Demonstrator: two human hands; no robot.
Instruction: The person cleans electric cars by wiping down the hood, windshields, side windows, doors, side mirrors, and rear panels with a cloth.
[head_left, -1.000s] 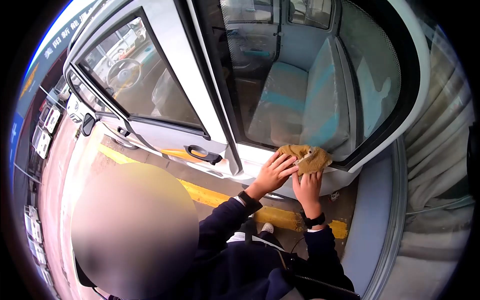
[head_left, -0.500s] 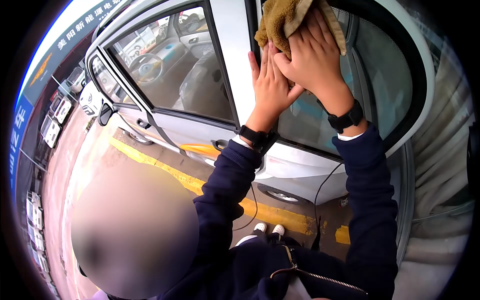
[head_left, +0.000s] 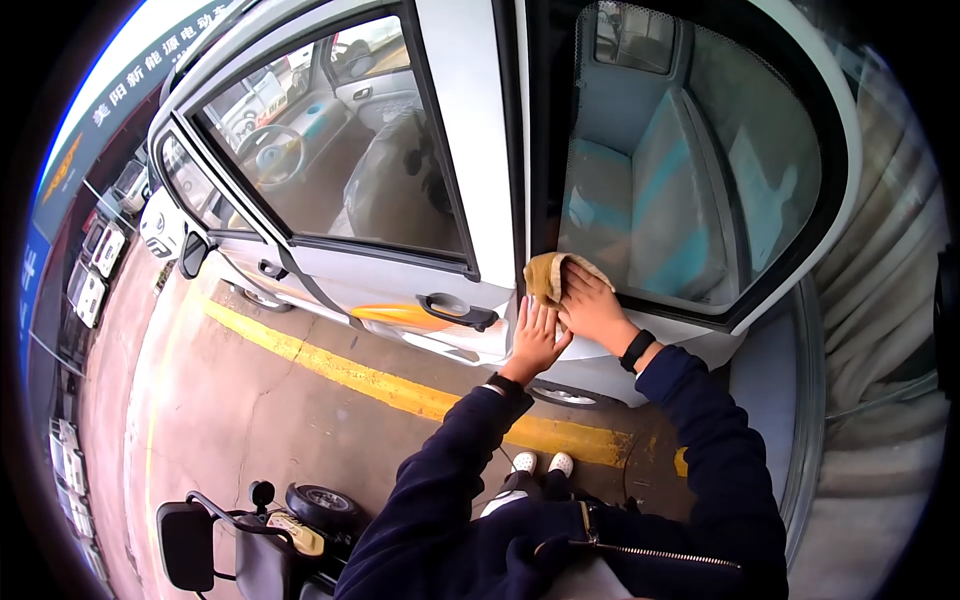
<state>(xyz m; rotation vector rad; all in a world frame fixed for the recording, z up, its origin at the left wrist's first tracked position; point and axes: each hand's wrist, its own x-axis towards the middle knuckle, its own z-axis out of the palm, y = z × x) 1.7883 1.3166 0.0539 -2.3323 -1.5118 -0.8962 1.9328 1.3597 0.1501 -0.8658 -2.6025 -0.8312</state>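
Observation:
A brown towel, bunched up, lies against the white car at the lower front corner of the rear side window. My right hand presses on it from the right, with part of the cloth over its fingers. Just below and to the left, my left hand rests with fingers stretched out and close together on the white body panel. Its fingertips are near the towel's lower edge; whether they touch the cloth I cannot tell.
A black door handle is left of my hands. A scooter stands at the lower left, near a yellow ground line. Folded grey fabric hangs at the right. Several parked vehicles line the far left.
Both hands and the towel have moved down from the upper window to its lower corner. The blurred round shape at lower left is gone, and the scooter shows there.

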